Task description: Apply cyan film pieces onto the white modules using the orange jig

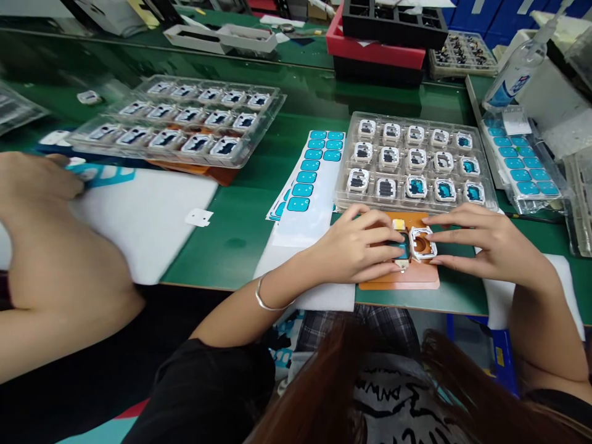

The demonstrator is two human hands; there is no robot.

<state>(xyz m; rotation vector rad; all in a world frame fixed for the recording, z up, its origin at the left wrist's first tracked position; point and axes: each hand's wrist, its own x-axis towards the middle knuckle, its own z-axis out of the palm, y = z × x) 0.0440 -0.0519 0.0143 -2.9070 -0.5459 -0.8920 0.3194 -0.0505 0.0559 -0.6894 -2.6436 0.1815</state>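
My left hand [365, 246] has its fingers over a small blue block [401, 248] on an orange fixture plate [393, 285]. A yellow-and-white piece and a whitish piece sit just behind and in front of that block. On the same plate lies a white square frame [423, 243] with an open middle, where orange shows through. My right hand [485, 240] grips this frame from its right side with thumb and fingers. The tips of several left fingers reach close to the frame's left edge.
Behind my hands stands a clear tray [342, 185] with rows of white square housings, some with blue inside. Blue stickers [308, 176] on a sheet lie left of it. Another tray [245, 157] and a co-worker's arm [60, 259] are at the left. A pump bottle [515, 77] stands back right.
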